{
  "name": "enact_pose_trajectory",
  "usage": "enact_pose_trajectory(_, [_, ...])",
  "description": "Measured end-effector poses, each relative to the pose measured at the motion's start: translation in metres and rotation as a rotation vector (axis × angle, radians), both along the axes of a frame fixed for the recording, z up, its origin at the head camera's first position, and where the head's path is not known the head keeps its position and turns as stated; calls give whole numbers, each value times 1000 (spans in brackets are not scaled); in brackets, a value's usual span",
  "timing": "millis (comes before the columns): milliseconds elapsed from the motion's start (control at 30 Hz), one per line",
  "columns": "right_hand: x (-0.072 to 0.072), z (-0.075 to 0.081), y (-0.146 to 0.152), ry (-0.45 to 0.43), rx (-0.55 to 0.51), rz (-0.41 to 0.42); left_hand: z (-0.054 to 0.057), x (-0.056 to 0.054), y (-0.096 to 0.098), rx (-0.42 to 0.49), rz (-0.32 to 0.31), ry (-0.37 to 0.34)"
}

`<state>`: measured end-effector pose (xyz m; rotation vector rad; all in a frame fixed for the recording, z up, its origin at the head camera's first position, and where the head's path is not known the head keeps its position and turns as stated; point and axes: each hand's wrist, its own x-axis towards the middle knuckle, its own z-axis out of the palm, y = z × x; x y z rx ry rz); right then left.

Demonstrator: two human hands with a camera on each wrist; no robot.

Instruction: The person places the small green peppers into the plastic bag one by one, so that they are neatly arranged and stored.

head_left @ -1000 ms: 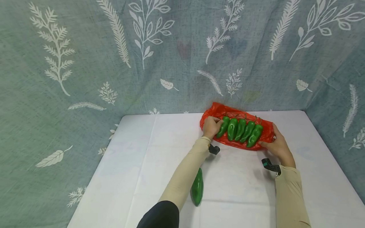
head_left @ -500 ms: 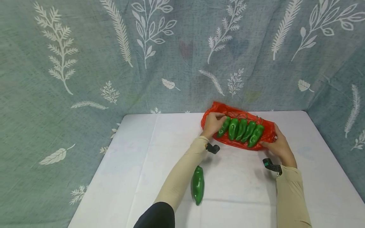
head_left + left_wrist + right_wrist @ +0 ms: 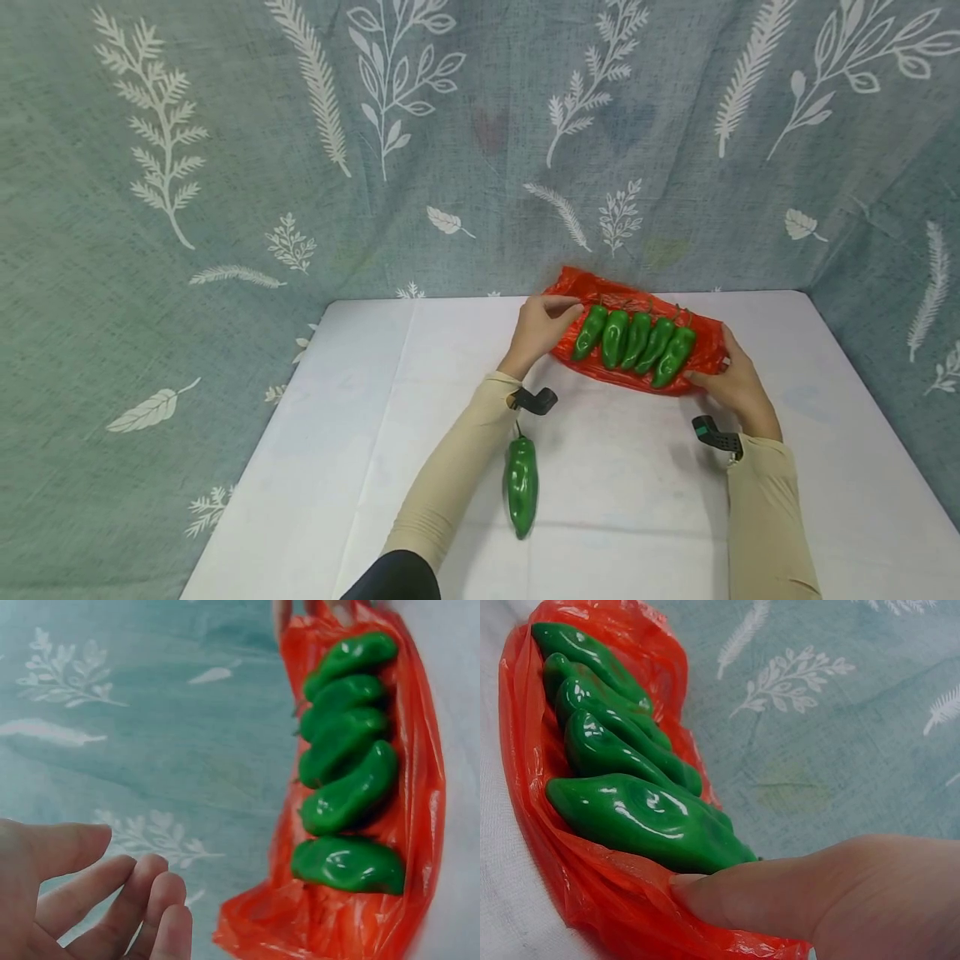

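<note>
A white table (image 3: pixel 420 467) stands in a corner hung with a grey-green leaf-printed cloth (image 3: pixel 225 167), which rises right behind the table's far edge. One loose green pepper (image 3: pixel 522 485) lies alone on the near part of the table, just beside the left forearm, well apart from the rest; its long axis runs towards and away from the person, stem at the far end. Nothing lies between either hand and the red plastic bag (image 3: pixel 697 362).

That bag rests at the far edge of the table, right of centre, spread flat with five green peppers (image 3: pixel 633 340) lying on it in a row. The row runs left to right, while each pepper's own long axis lies roughly front to back, tilted a little, stems towards the cloth (the wrist views show them packed side against side).

The left hand (image 3: pixel 538 327) reaches forward with the forearm stretched out across the table; in the left wrist view its fingers (image 3: pixel 142 900) are loosely bent and spread, holding nothing, just off the bag's left end. The right hand (image 3: pixel 731 379) sits at the bag's right end, and the right wrist view shows its thumb (image 3: pixel 780 892) pressed onto the red plastic, pinching the edge beside the nearest pepper.
</note>
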<state>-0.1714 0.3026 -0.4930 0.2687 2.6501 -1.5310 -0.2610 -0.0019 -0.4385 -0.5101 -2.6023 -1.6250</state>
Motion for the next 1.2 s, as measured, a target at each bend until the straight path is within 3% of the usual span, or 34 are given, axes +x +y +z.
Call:
enact_pose_trajectory(367, [1,-2,1,-9,-3,11,13,35,-35,39,-13,-3])
enact_pose_trajectory(700, [-2,2,4,75,10,49,27,58,-60,47,8,12])
enact_pose_trajectory(900, [-1,3,2,67,3,47,26,74,-73,30,28,-19])
enact_pose_trajectory(1200, [1,3,1,7,4,29,15,107,-98,22,87,-79])
